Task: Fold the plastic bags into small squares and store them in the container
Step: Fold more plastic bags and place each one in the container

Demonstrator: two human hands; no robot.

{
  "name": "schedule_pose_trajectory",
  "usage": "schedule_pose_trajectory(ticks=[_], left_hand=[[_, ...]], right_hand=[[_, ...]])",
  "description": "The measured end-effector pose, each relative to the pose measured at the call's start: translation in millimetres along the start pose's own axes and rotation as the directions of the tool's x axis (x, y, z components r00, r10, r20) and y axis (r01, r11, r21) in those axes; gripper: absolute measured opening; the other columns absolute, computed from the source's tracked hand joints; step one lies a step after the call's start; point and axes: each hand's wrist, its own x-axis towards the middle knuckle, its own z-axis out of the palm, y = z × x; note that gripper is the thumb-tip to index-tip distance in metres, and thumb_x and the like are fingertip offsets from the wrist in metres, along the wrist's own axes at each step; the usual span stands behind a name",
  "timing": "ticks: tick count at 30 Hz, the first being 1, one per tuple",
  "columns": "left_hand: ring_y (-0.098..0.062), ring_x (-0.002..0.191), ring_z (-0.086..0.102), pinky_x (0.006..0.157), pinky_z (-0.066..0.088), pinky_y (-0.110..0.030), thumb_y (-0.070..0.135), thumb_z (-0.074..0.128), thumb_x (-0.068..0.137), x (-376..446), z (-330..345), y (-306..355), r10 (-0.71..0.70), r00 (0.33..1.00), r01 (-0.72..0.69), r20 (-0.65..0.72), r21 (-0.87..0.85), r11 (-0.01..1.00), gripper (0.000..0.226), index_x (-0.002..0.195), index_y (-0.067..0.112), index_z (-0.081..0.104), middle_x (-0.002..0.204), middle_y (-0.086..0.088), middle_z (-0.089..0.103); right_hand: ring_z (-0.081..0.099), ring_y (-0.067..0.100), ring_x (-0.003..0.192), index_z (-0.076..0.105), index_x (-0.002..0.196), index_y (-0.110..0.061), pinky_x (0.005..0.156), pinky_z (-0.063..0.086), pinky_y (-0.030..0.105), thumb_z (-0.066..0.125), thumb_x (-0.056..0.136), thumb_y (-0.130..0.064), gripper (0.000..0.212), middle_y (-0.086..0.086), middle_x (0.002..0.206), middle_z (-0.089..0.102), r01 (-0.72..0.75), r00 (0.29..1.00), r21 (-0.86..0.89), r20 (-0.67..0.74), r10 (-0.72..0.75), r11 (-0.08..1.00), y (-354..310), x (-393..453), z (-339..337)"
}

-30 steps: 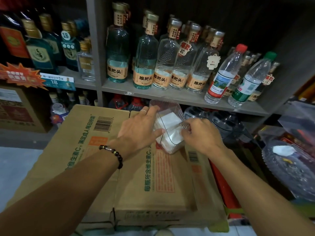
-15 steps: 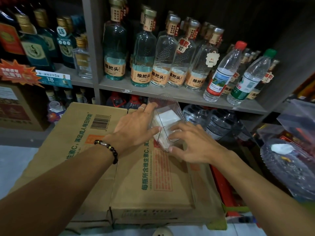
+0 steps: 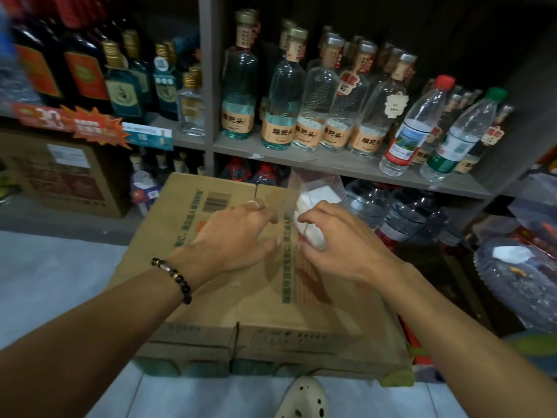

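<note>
head | container (image 3: 316,188) on the cardboard box (image 3: 241,297), far right corner, white folded bags (image 3: 313,197) inside | right hand (image 3: 340,239) fingers curled against container, grip unclear | left hand (image 3: 232,236) just left, relaxed, holding nothing

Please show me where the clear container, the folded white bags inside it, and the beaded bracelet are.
clear container (image 3: 315,181): head view, on its upper transparent wall.
folded white bags (image 3: 316,198): head view, on the top white square.
beaded bracelet (image 3: 173,274): head view, on the beads across the left wrist.

Clear container (image 3: 319,184), white folded bags (image 3: 313,199) inside
</note>
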Motion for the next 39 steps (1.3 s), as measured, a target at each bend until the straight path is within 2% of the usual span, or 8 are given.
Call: schedule_pose_trajectory(ticks=[9, 16, 20, 24, 29, 33, 37, 39], left_hand=[[-0.025, 0.106, 0.060, 0.084, 0.048, -0.035, 0.053, 0.054, 0.088, -176.9, -18.6, -45.5, -0.281, 0.945, 0.274, 0.169, 0.064, 0.960, 0.033, 0.113, 0.032, 0.057, 0.115, 0.002, 0.064], [-0.016, 0.105, 0.061, 0.083, 0.049, -0.031, 0.054, 0.052, 0.092, -320.2, -15.9, -64.4, -0.477, 0.863, 0.481, 0.167, 0.023, 0.877, 0.034, 0.115, 0.030, 0.057, 0.114, 0.011, 0.064], [-0.017, 0.097, 0.064, 0.077, 0.050, -0.032, 0.055, 0.052, 0.091, -388.1, -0.1, -72.6, -0.585, 0.790, 0.598, 0.184, -0.020, 0.801, 0.032, 0.108, 0.029, 0.059, 0.106, 0.012, 0.064], [-0.016, 0.091, 0.064, 0.073, 0.051, -0.032, 0.054, 0.056, 0.088, -448.0, 30.2, -87.7, -0.711, 0.659, 0.741, 0.245, -0.052, 0.669, 0.028, 0.101, 0.029, 0.061, 0.097, 0.011, 0.064], [-0.018, 0.085, 0.061, 0.064, 0.043, -0.030, 0.052, 0.058, 0.088, -501.5, 73.0, -107.3, -0.798, 0.503, 0.855, 0.332, -0.052, 0.517, 0.024, 0.094, 0.029, 0.060, 0.084, 0.013, 0.054], [-0.020, 0.085, 0.062, 0.065, 0.049, -0.032, 0.053, 0.057, 0.089, -526.9, 99.8, -116.6, -0.794, 0.464, 0.874, 0.392, -0.059, 0.482, 0.028, 0.098, 0.027, 0.060, 0.092, 0.007, 0.062], [-0.020, 0.084, 0.061, 0.070, 0.053, -0.035, 0.054, 0.055, 0.091, -540.8, 118.2, -124.1, -0.802, 0.404, 0.906, 0.441, -0.074, 0.416, 0.031, 0.099, 0.026, 0.061, 0.093, 0.006, 0.060], [-0.020, 0.082, 0.059, 0.068, 0.052, -0.035, 0.055, 0.055, 0.090, -545.7, 124.7, -127.7, -0.799, 0.392, 0.910, 0.457, -0.068, 0.408, 0.030, 0.097, 0.026, 0.060, 0.087, 0.007, 0.056]], right_hand=[[0.055, 0.016, 0.108, 0.056, 0.123, -0.023, 0.087, 0.049, 0.039, 0.063, 0.090, -0.043, 0.040, -0.006, 0.116, 0.057, 0.122, 0.992, 0.191, 0.021, -0.128, 0.974, -140.8, -12.7, 43.3], [0.057, 0.018, 0.100, 0.058, 0.120, -0.019, 0.082, 0.048, 0.036, 0.064, 0.089, -0.040, 0.038, -0.003, 0.110, 0.058, 0.218, 0.953, 0.296, 0.143, -0.269, 0.930, -244.4, -14.7, 107.7], [0.059, 0.023, 0.100, 0.058, 0.119, -0.014, 0.086, 0.048, 0.040, 0.066, 0.089, -0.037, 0.039, 0.003, 0.111, 0.059, 0.223, 0.913, 0.367, 0.246, -0.325, 0.903, -295.1, -16.3, 160.4], [0.060, 0.023, 0.104, 0.057, 0.123, -0.016, 0.090, 0.049, 0.040, 0.067, 0.088, -0.039, 0.043, 0.003, 0.117, 0.060, 0.179, 0.841, 0.412, 0.407, -0.356, 0.893, -343.0, -24.4, 231.5], [0.056, 0.024, 0.116, 0.052, 0.132, -0.015, 0.095, 0.047, 0.037, 0.071, 0.086, -0.040, 0.056, 0.005, 0.129, 0.057, -0.042, 0.689, 0.444, 0.662, -0.296, 0.895, -383.2, -55.0, 333.1], [0.049, 0.030, 0.129, 0.038, 0.146, -0.013, 0.103, 0.043, 0.037, 0.075, 0.083, -0.043, 0.078, 0.014, 0.144, 0.046, -0.240, 0.567, 0.324, 0.812, -0.138, 0.915, -394.9, -83.3, 406.8], [0.046, 0.036, 0.131, 0.025, 0.152, -0.017, 0.103, 0.042, 0.039, 0.079, 0.079, -0.040, 0.094, 0.018, 0.148, 0.038, -0.314, 0.553, 0.209, 0.833, -0.001, 0.926, -401.1, -104.7, 451.8], [0.050, 0.037, 0.126, 0.028, 0.152, -0.023, 0.100, 0.044, 0.041, 0.074, 0.085, -0.030, 0.082, 0.018, 0.145, 0.040, -0.168, 0.590, 0.178, 0.806, -0.045, 0.970, -404.7, -107.4, 465.1]])
